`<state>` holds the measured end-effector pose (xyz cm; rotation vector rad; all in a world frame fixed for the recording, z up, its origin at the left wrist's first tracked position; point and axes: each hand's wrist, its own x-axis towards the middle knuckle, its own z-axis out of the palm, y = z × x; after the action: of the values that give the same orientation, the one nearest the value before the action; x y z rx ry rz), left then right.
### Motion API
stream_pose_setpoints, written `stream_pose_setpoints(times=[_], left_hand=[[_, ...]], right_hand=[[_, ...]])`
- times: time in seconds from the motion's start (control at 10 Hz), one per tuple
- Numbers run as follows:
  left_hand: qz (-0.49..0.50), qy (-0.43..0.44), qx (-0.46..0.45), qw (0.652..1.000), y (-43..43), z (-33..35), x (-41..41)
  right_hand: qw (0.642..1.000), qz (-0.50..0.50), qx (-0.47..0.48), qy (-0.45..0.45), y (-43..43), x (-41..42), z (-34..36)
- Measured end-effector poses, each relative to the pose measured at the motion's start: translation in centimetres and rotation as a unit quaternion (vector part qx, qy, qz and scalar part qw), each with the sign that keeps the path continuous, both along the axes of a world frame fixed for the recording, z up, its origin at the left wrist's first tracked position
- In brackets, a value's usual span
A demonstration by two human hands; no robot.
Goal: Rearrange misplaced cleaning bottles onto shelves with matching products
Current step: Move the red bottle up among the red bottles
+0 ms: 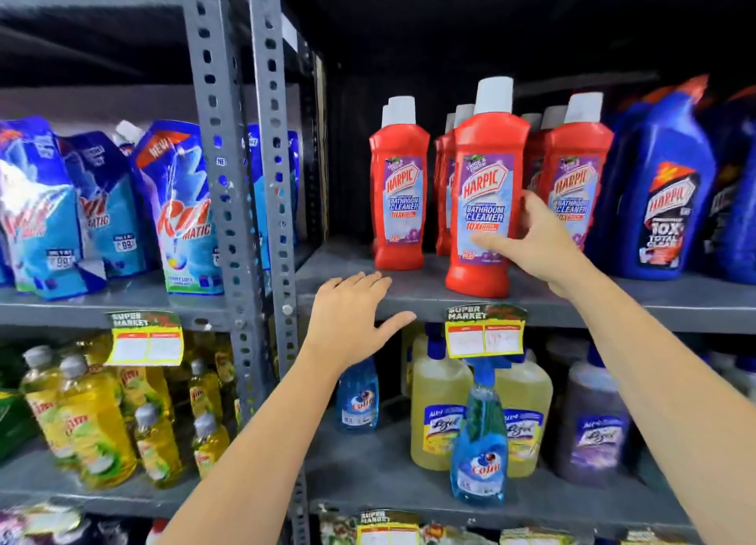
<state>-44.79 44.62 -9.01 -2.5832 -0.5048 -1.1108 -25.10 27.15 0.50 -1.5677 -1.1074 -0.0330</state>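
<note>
A red Harpic bathroom cleaner bottle (484, 164) with a white cap stands upright near the front edge of the grey middle shelf (675, 299). My right hand (532, 241) wraps its right side, thumb across the lower label. Behind it stand more red Harpic bottles (399, 184), several in a row. Dark blue Harpic bottles (662, 201) sit to their right. My left hand (352, 319) lies flat on the shelf's front edge, fingers spread, holding nothing.
Slotted grey uprights (266, 176) split the bays. Blue Rin pouches (180, 209) fill the left bay, with yellow dish-liquid bottles (94, 422) below them. Under the Harpic shelf stand a blue Colin spray bottle (478, 442), yellow Lizol jugs (437, 413) and a purple one (593, 430).
</note>
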Motion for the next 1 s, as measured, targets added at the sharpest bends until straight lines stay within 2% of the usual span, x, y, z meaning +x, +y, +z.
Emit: stream_pose_setpoints(times=[0.1,0.2,0.5,0.6,0.8,1.0], left_hand=[[0.003,-0.007,0.005,1.000,0.1,-0.1,0.0],[0.011,-0.012,0.005,1.000,0.3,-0.3,0.2],[0.014,-0.033,0.002,0.999,0.4,-0.7,0.5],[0.014,-0.039,0.006,0.999,0.4,-0.7,0.5],[0.018,-0.033,0.006,0.999,0.4,-0.6,0.5],[0.020,-0.033,0.007,0.999,0.4,-0.6,0.5]], right_hand=[[0.999,-0.013,-0.037,0.000,-0.1,0.4,-1.8],[0.999,-0.042,-0.028,-0.011,0.7,1.0,-2.9],[0.993,-0.099,-0.071,-0.014,4.3,4.1,-2.3],[0.993,-0.086,-0.078,0.004,5.1,5.0,-2.2],[0.992,0.020,-0.084,0.090,5.5,6.7,-1.9],[0.987,0.070,-0.089,0.118,5.5,7.5,-1.9]])
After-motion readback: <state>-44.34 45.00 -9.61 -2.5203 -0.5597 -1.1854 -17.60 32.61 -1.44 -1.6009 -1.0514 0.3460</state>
